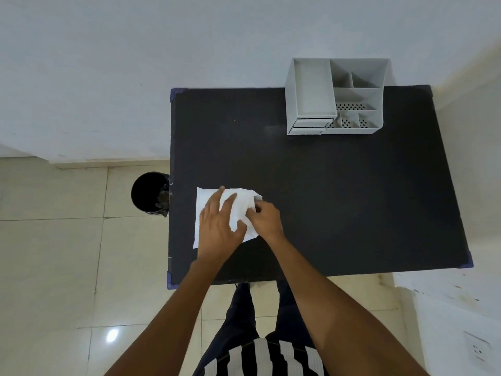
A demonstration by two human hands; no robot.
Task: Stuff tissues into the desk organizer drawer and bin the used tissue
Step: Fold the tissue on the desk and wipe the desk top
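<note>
Item: white tissue (pixel 238 210), one sheet, lying on the black desk (pixel 339 199) directly under both hands, its near-left corner not far from the desk's left edge. Left hand (pixel 219 229) — fingers spread, palm down, resting flat on the sheet's left half and pinning it. Right hand (pixel 264 218) — fingers curled in, pinching the sheet's right edge, which stands slightly lifted and creased; exactly how the fingertips meet cannot be told. Desk organizer (pixel 336 96): grey, open compartments on top, two small drawer fronts (pixel 310 126) at its near-left corner, both appearing closed; it stands well beyond the right hand, at the far edge of the desk. Bin (pixel 150 193): dark, round, on the floor just left of the left hand, touching or nearly touching the desk's side. Step in hand, as judged: folding or gathering the tissue into a wad small enough for a drawer. Handling note — the sheet is thin and will likely tear if pulled against the pinning palm, so ease the left hand's pressure as the right draws the edge across; compress into a tight, narrow bundle, since the drawer looks shallow. One hand will probably be needed to open the drawer before stuffing.
</note>
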